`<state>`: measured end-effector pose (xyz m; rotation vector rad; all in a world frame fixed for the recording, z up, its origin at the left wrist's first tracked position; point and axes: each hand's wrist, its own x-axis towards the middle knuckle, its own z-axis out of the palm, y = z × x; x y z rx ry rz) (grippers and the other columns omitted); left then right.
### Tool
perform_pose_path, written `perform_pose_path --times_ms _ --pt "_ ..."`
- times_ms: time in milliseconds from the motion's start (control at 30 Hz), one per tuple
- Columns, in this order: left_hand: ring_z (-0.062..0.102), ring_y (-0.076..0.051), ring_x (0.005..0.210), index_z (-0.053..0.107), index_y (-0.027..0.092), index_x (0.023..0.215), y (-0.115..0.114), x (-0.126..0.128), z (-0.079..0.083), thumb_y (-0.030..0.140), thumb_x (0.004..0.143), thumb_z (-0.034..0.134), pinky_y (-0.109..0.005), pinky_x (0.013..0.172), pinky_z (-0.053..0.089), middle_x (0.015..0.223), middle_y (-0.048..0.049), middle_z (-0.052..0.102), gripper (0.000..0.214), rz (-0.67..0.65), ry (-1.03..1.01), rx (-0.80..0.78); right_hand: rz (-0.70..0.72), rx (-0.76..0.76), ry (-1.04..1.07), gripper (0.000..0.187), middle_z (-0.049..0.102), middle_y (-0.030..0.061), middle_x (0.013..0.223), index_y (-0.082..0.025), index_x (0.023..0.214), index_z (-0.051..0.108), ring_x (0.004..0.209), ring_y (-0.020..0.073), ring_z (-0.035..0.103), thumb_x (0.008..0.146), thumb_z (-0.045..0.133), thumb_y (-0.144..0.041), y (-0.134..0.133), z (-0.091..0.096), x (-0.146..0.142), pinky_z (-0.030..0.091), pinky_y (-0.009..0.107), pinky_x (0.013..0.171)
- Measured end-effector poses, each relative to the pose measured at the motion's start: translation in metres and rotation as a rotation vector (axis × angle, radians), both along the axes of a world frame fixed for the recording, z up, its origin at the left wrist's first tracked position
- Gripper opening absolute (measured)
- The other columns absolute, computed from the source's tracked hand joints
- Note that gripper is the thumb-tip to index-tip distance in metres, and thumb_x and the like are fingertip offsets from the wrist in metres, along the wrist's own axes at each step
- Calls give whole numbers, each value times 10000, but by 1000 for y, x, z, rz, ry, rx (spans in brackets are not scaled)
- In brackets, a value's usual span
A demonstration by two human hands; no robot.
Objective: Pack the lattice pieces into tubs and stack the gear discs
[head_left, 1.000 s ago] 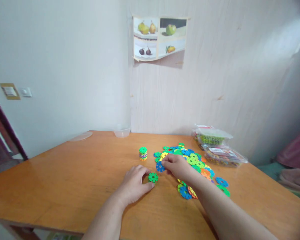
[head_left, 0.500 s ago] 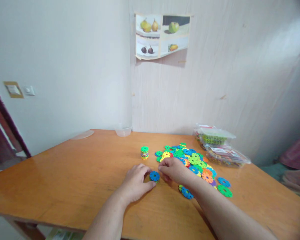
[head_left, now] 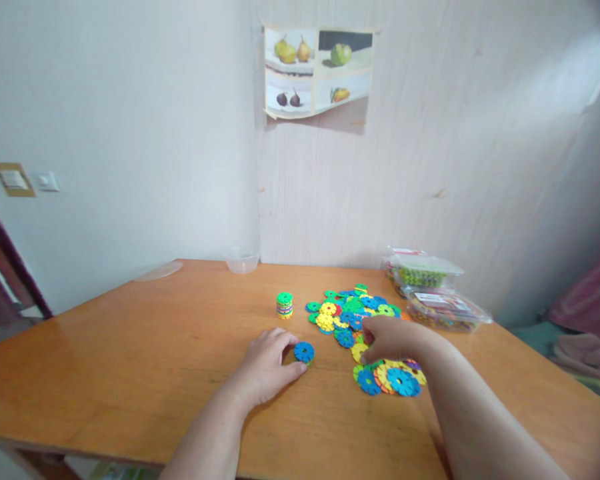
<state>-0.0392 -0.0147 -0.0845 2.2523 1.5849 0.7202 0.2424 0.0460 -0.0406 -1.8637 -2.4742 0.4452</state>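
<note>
My left hand (head_left: 266,367) rests on the orange wooden table (head_left: 130,353) with thumb and fingers curled round a small stack topped by a blue snowflake disc (head_left: 304,351). My right hand (head_left: 390,339) lies fingers-down on a loose pile of coloured discs (head_left: 360,313), pinching at a yellow disc (head_left: 359,351) at its near edge. A short finished stack of discs with a green top (head_left: 285,305) stands upright beyond the left hand.
Two clear plastic boxes of discs (head_left: 433,287) sit at the back right against the wall. A clear tub (head_left: 243,261) and a flat lid (head_left: 159,270) lie at the table's far edge. A fruit poster (head_left: 317,72) hangs above.
A blue disc came onto the green one by my left hand. My right hand then moved right, back into the pile, and the loose discs have shifted.
</note>
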Motion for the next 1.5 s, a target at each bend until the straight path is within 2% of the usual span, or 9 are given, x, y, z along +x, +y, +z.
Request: perform_pose_path --times_ms 233,400,533,633,767,933,1133,1300,1500 --pt "564 -232 1017 663 252 1014 0 0 0 378 771 667 -314 860 437 1042 -33 633 274 11 6 5 17 20 141 205 558 -46 629 -204 700 564 579 114 478 606 745 -226 13 -14 -2 253 230 507" --pt "556 -240 1035 662 250 1019 -1 0 1 376 765 672 -325 882 433 1057 -37 631 284 15 -3 -3 60 28 360 95 540 -54 622 -189 735 572 579 96 465 674 641 -167 11 -7 -9 291 210 517" --pt "553 -241 1026 666 245 1023 -1 0 1 373 763 675 -327 881 430 1050 -43 629 290 10 -5 -3 82 6 667 73 540 -56 626 -186 789 577 557 84 464 737 617 -217 -1 -4 -34 322 198 505" --pt "554 -245 1028 665 246 1037 -1 0 0 399 769 671 -327 865 432 1054 -47 626 308 9 -3 -8 49 -123 866 81 531 -65 583 -196 818 553 491 81 450 781 592 -257 -10 -11 -60 327 193 459" --pt "559 -243 993 662 243 1021 -1 0 0 432 771 674 -321 824 436 1017 -42 622 314 13 4 4 39 -184 951 78 550 -60 561 -198 806 547 485 88 484 774 605 -238 -16 -27 -85 372 192 458" --pt "559 -241 990 661 240 988 -1 0 0 453 769 681 -312 804 435 1020 -43 620 306 11 14 6 22 -239 904 57 607 -38 583 -191 826 556 462 89 504 797 579 -234 -16 -34 -92 383 195 458" --pt "556 -242 1018 662 246 1051 -2 0 1 457 776 675 -326 863 433 1045 -41 625 347 8 0 -5 -43 -35 804 36 562 -39 616 -180 804 571 554 100 533 780 553 -200 -8 -17 -74 361 199 511" --pt "556 -253 1051 661 259 1087 -2 1 2 445 767 683 -337 880 434 1082 -41 635 371 18 -11 -12 -54 184 369 98 590 -17 681 -193 811 622 652 137 529 718 630 -221 3 -9 -43 304 237 553" --pt "558 -256 1082 659 269 1122 -1 0 1 446 770 679 -342 899 434 1125 -45 639 395 6 -21 -12 -27 35 67 429 637 3 813 -232 938 623 717 184 562 606 787 -450 1 -6 -23 281 251 559"
